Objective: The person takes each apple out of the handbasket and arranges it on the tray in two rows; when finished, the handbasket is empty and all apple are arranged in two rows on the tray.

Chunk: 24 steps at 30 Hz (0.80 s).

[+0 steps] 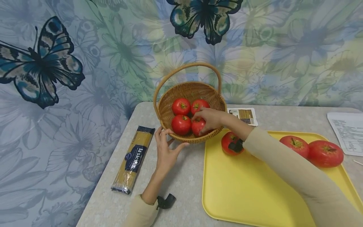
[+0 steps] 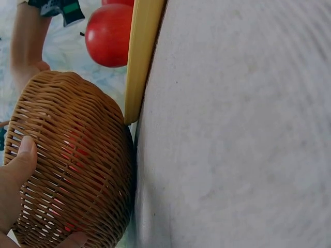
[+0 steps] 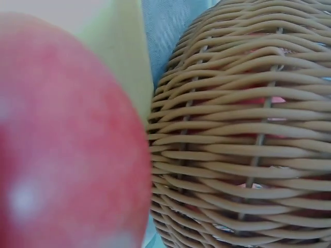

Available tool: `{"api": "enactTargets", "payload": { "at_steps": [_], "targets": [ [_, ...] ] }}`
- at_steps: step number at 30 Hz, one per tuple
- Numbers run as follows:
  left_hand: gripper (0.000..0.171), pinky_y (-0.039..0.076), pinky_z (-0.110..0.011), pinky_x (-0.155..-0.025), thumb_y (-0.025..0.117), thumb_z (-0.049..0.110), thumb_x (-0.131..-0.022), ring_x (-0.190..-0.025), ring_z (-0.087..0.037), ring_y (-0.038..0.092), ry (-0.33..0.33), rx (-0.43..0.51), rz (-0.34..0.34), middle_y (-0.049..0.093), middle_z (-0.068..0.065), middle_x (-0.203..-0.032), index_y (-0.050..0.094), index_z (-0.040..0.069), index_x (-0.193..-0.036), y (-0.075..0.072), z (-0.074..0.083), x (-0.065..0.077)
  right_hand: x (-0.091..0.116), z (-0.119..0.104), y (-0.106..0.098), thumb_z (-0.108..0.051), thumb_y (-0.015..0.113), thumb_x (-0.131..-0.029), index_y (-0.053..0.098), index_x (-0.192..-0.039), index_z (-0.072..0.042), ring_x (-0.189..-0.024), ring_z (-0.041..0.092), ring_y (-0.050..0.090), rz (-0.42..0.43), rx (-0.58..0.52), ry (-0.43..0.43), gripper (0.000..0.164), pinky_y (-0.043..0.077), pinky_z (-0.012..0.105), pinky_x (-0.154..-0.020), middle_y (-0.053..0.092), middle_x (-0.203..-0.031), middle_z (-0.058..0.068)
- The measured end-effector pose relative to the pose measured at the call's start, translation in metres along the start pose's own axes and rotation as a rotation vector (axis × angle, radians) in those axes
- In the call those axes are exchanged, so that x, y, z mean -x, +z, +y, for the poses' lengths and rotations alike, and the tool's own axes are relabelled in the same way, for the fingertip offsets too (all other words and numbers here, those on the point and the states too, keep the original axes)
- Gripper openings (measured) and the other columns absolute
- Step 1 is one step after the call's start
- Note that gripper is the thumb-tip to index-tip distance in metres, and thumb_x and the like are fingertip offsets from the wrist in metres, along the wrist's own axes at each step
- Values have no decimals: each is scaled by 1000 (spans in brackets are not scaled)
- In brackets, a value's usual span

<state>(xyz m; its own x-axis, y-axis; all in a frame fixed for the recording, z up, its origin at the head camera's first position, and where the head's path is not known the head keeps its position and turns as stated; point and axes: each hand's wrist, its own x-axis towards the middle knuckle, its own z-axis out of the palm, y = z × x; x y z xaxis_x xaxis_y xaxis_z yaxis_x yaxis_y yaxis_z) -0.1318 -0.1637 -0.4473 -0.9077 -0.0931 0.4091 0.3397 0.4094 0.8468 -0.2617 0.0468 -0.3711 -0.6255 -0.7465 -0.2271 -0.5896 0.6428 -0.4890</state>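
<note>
A brown wicker basket (image 1: 184,89) with a tall handle stands tilted toward me, several red tomatoes (image 1: 181,106) inside. My left hand (image 1: 165,154) holds its front left rim; in the left wrist view the thumb lies against the woven side (image 2: 72,155). Reaching over the right rim, my right hand (image 1: 211,118) grips the front right tomato (image 1: 197,126) in the basket, its fingers partly covering it. The right wrist view shows the basket's outside (image 3: 238,134) and a large blurred tomato (image 3: 72,134) close by; that hand is out of that view.
A yellow tray (image 1: 238,192) lies to the right, bearing a tomato (image 1: 230,143) under my right wrist and two more tomatoes (image 1: 326,153) farther right. A pasta packet (image 1: 133,160) lies left of the basket. Behind are a flat package (image 1: 244,116) and a printed sheet (image 1: 347,132).
</note>
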Motion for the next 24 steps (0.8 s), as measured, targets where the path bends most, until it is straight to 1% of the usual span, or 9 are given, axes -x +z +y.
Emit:
{"api": "enactTargets", "payload": {
  "at_steps": [1,4,9,12,15,17,18,20,24],
  "targets": [
    [64,53,-44,-99,87,20,-72,-146,-32,19,-3,1,2,21,-24,-150,45,1,-117,1,-5,0,1,0,1,-28,83,-80,60,-130,-13,-132,34,44,18,-2,-9,58,44,50,-107,48,-138,15],
    [63,54,-41,-98,86,26,-72,-146,-29,21,0,0,2,21,-20,-150,45,6,-116,1,-6,1,2,3,3,-25,84,-78,60,-127,-13,-122,33,51,98,-16,-45,56,49,49,-100,47,-133,15],
    [64,53,-43,-98,87,24,-72,-146,-29,21,-10,-1,2,21,-20,-150,45,6,-116,1,-7,1,6,4,4,-23,87,-75,60,-126,-12,-122,35,50,213,-49,-102,59,49,52,-99,46,-134,16],
    [65,53,-48,-99,87,18,-71,-146,-33,20,-30,-3,3,20,-23,-151,44,2,-117,1,-6,1,8,4,4,-26,87,-74,59,-127,-13,-125,34,49,256,-78,-132,61,49,50,-101,46,-132,13],
    [65,51,-53,-98,87,12,-71,-145,-39,21,-35,-2,1,20,-28,-150,44,-4,-117,0,1,1,13,4,3,-29,87,-74,59,-127,-16,-123,30,51,339,-122,-152,62,51,47,-99,46,-130,9],
    [64,51,-55,-98,87,9,-72,-144,-41,21,-29,0,-2,19,-31,-149,43,-6,-116,-1,11,2,20,3,0,-30,88,-73,59,-127,-18,-120,27,52,409,-166,-163,62,52,45,-97,46,-127,6],
    [63,51,-55,-99,86,9,-72,-144,-42,20,-27,0,-3,20,-32,-148,43,-7,-116,-2,15,2,25,3,-1,-30,88,-73,59,-127,-19,-116,25,53,444,-186,-169,62,53,44,-96,46,-126,5],
    [61,51,-54,-99,85,8,-73,-145,-42,19,-20,0,-7,20,-33,-148,43,-6,-115,-3,24,2,38,2,-4,-29,88,-72,60,-126,-21,-115,23,52,500,-219,-186,62,54,43,-95,45,-126,3],
    [59,50,-54,-99,85,7,-74,-145,-42,16,-14,-3,-13,19,-32,-148,43,-4,-114,-3,30,2,69,-1,-7,-25,90,-71,60,-126,-22,-117,20,48,565,-254,-214,63,53,41,-95,44,-127,1]
  ]
}}
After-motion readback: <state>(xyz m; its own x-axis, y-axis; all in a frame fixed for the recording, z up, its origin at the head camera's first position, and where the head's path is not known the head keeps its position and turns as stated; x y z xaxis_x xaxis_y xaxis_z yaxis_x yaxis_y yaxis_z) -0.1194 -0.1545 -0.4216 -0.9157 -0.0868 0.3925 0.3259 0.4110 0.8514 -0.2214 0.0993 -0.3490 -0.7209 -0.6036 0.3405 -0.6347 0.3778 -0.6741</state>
